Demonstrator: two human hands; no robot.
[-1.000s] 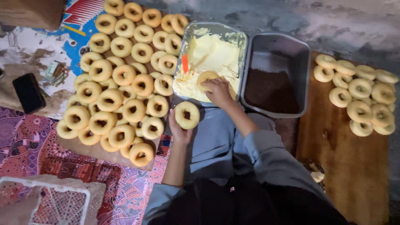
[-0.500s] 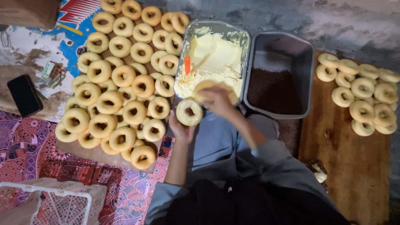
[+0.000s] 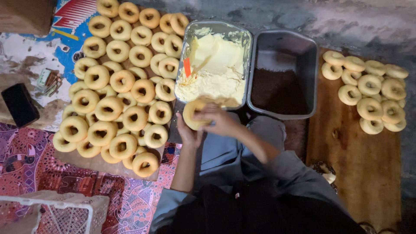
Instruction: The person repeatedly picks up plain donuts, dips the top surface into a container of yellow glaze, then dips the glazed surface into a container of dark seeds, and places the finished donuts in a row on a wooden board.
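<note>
Two hands meet on one doughnut (image 3: 193,113) at the centre of the frame, just below the near rim of the cream tray (image 3: 216,27). The left hand (image 3: 188,134) cups it from beneath, fingers curled round its lower edge; the right hand (image 3: 221,121) lies over its right side, fingers pressed on top, so both are grasping it. A red spatula (image 3: 187,67) stands in the cream. To the right sits a dark tray (image 3: 284,40) of brown sprinkles. A heap of plain doughnuts (image 3: 123,82) fills the left of the frame, and a smaller batch (image 3: 368,89) lies on a wooden board (image 3: 359,173) at right. A phone (image 3: 19,104) lies at far left.

Risks, as I judge them: the soft ring could tear or flatten if squeezed too hard, cream could smear onto the sleeves or lap, and an elbow could nudge the heap off its board.
</note>
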